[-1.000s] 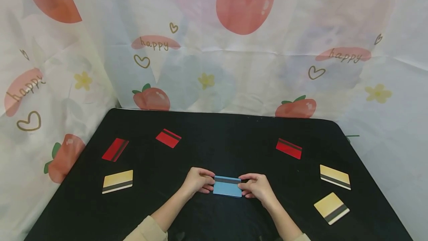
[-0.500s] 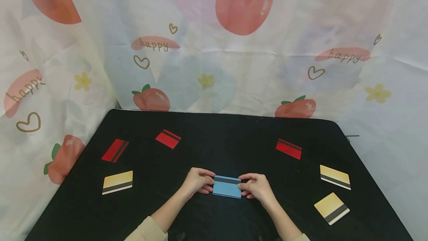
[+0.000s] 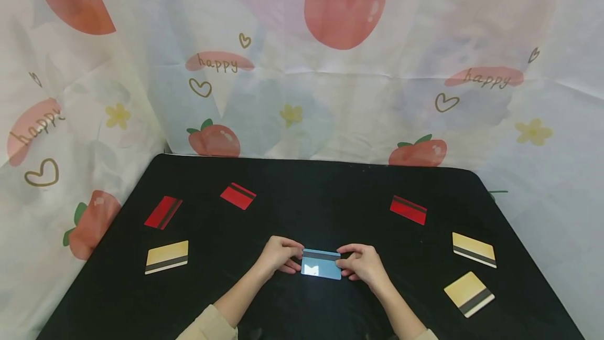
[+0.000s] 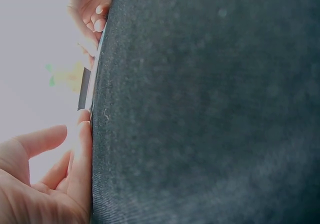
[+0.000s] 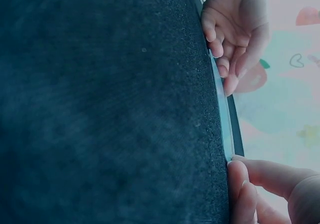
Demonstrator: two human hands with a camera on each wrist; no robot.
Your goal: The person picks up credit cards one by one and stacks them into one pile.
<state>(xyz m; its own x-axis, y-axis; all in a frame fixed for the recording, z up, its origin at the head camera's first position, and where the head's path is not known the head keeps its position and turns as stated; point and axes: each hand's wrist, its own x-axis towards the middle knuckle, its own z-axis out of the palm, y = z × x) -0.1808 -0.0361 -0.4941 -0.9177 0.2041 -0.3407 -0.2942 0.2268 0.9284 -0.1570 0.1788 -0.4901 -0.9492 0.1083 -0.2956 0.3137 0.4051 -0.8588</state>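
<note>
A blue magnetic-stripe card (image 3: 325, 271) lies flat on the black table, its dark stripe towards the back. My left hand (image 3: 277, 254) pinches its left end, and my right hand (image 3: 362, 264) pinches the right end. In the right wrist view the blue card (image 5: 223, 119) appears edge-on as a thin strip between both hands. Whether it is one card or a neat stack, I cannot tell. The left wrist view shows my left hand (image 4: 55, 189) with fingertips low against the tabletop. A bright reflection sits on the card's left half.
Red striped cards (image 3: 163, 212), (image 3: 238, 195) lie at the back left, and another red card (image 3: 408, 210) at the back right. A yellow card (image 3: 166, 256) rests at left; two yellow cards (image 3: 473, 249), (image 3: 468, 294) rest at right. A patterned curtain (image 3: 330, 109) borders the black table (image 3: 321, 203).
A white reflection now shows on the blue card, where the earlier frames have plain blue. Its front edge shifts very slightly. Both hands stay in nearly the same place, and the other cards stay put.
</note>
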